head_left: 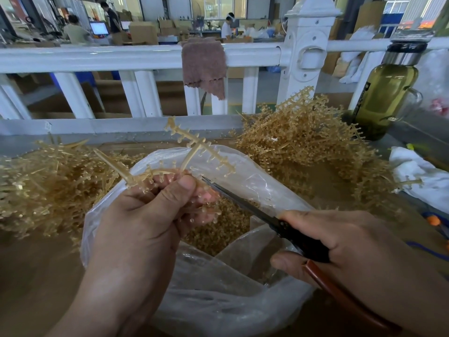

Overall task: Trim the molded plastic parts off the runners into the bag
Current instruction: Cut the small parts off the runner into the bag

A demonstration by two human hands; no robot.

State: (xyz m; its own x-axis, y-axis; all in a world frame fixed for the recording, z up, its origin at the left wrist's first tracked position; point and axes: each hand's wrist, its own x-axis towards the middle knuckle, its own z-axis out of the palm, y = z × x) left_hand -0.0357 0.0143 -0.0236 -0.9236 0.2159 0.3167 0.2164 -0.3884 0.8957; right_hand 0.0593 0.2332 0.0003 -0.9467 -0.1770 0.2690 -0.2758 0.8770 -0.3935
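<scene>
Workshop floor is showing in the background behind a white railing (pixel 145 57), with people standing at benches well beyond the bag. Brown work surface (pixel 36 263) is carrying a clear plastic bag (pixel 218 300), which is sitting open-mouthed at centre.

Obs. 1: Trimmed parts (pixel 218 229) are lying as a tan heap inside the bag.

Obs. 2: Left hand (pixel 150 215) is hovering over the bag's mouth and is gripping a tan runner (pixel 194 149), thumb pressing it against the curled fingers. One branch of the runner is sticking up past the bag's far rim, small parts hanging off its stubs.

Obs. 3: Right hand (pixel 352 246) is wrapping round the reddish handles of the scissors (pixel 243 200) above the bag's right rim. Blades are lying almost together, and the tip is reaching to just beside the left fingertips. Whether the tip is touching the runner cannot be told.

Obs. 4: Hands are staying apart, joined only by tool and workpiece.

Surroundings: a left pile of runners (pixel 48 181) is spreading left of the bag, and a right pile of runners (pixel 303 142) is rising behind and right of the bag. Brown cloth (pixel 204 64) is hanging over the railing behind the bag. Bottle (pixel 386 93) of greenish liquid is standing far right of the bag, with a white rag (pixel 418 171) lying below it.
</scene>
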